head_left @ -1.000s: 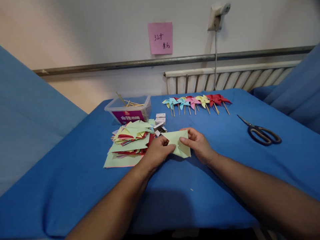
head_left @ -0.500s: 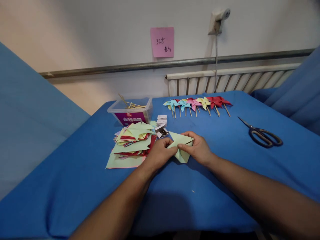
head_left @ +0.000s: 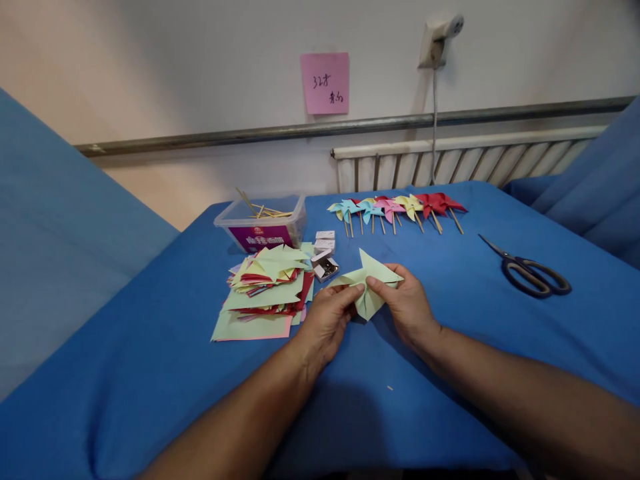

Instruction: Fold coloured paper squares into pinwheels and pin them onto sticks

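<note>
**Item: folded green paper, held in two hands over a blue worktop**

Head view, sole view.

Hidden or unclear: The lower centre of the green paper piece (head_left: 371, 283) was covered by fingertips of both hands, so its fold lines there could not be read. The writing on the pink note (head_left: 325, 83) on the wall was too small to make out. Contents of the small white boxes (head_left: 324, 252) were indistinct. The label on the clear plastic tub (head_left: 261, 223) was illegible; thin wooden sticks stood out of it. Both forearms ran off the lower edge of the picture.

Principal piece: The green paper piece was held just above the worktop (head_left: 165, 360), near its middle, right of the stack of cut paper (head_left: 265, 290). One pointed flap rose toward the far wall, another pointed right, a third hung down toward the wearer. Its long axis ran roughly left to right, slightly tilted.

Hands: The left hand (head_left: 327, 321) pinched the piece's left part between thumb and fingers. The right hand (head_left: 407, 307) pinched its right part, thumb on top.

Other holdings: a row of finished pinwheels (head_left: 395, 208) on sticks lay at the far side; scissors (head_left: 530, 273) lay well apart to the right, blades pointing away and left.
</note>
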Demonstrator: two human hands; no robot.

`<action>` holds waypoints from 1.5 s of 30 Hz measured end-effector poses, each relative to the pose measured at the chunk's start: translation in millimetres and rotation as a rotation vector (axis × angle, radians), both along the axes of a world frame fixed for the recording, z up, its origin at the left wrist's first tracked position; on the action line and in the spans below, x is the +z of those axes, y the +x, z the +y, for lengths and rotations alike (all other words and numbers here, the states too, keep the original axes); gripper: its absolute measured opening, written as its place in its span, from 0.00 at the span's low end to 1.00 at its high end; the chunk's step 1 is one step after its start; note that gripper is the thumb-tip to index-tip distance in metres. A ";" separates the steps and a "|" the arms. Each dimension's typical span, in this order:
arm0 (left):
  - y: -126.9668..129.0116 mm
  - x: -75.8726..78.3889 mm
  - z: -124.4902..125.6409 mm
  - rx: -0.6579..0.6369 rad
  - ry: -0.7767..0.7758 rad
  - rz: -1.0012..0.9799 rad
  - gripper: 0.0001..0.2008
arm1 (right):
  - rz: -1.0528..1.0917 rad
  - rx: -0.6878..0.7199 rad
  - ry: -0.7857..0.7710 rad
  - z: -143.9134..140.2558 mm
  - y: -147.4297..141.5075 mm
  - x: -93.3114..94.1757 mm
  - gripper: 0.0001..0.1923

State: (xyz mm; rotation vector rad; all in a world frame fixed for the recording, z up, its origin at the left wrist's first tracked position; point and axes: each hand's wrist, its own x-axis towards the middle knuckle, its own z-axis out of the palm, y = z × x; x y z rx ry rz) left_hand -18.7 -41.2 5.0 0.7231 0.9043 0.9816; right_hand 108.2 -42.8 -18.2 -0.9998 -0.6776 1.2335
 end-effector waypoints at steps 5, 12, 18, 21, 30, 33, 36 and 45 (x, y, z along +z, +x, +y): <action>3.0 -0.4 0.3 0.024 -0.024 0.000 0.14 | 0.014 0.072 -0.001 -2.6 -0.1 0.9 0.21; 1.6 -0.4 2.2 0.031 -0.038 0.001 0.15 | 0.032 0.073 -0.003 -1.3 0.3 1.9 0.20; 0.1 -1.7 3.8 0.020 -0.026 0.006 0.16 | 0.009 0.082 0.004 -2.1 0.2 4.5 0.20; -0.6 -1.1 4.1 0.013 -0.039 0.008 0.15 | -0.002 0.079 0.004 -1.9 0.9 2.8 0.20; -3.2 7.0 3.6 0.072 -0.033 0.015 0.13 | -0.041 0.093 0.052 -2.1 1.8 2.4 0.18; -8.1 13.1 6.2 0.135 -0.018 0.008 0.11 | -0.142 0.028 0.159 -1.1 3.9 2.4 0.17; -14.0 17.7 9.9 0.162 -0.001 -0.011 0.10 | -0.363 -0.047 0.290 -1.7 7.6 1.8 0.19; -18.6 18.7 13.2 0.185 0.042 -0.042 0.10 | -1.007 -0.086 0.649 -13.5 9.1 9.8 0.21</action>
